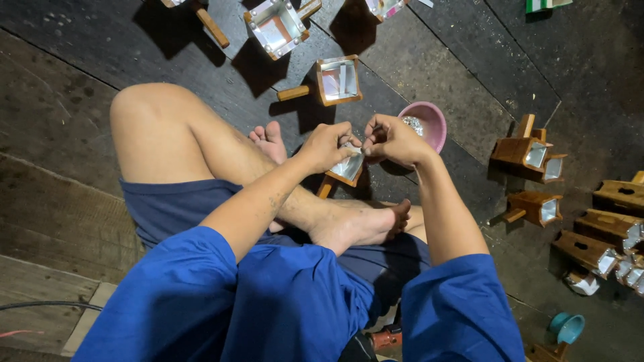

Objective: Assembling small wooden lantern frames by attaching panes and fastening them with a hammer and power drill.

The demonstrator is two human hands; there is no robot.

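hands (327, 146) (396, 141) gripping foil-lined wooden box (347, 167), pink bowl (429, 123)

Dim scene on a dark plank floor (469, 60), lit from near the camera, so wooden boxes (339, 80) cast hard shadows to the left. Their metal linings glare white. Focus is sharp centrally, and the floorboards bow slightly toward the edges.

This looks like a small home craft workshop where work is done seated on the floor. The dark, worn wooden plank floor (469, 60) serves as the workbench: many alike small brown wooden boxes with shiny metal lining and stick handles (339, 80) lie scattered over it, more of them gathered in a row (604, 234) at the right, beside a pink round plastic bowl of small silvery pieces (429, 124)
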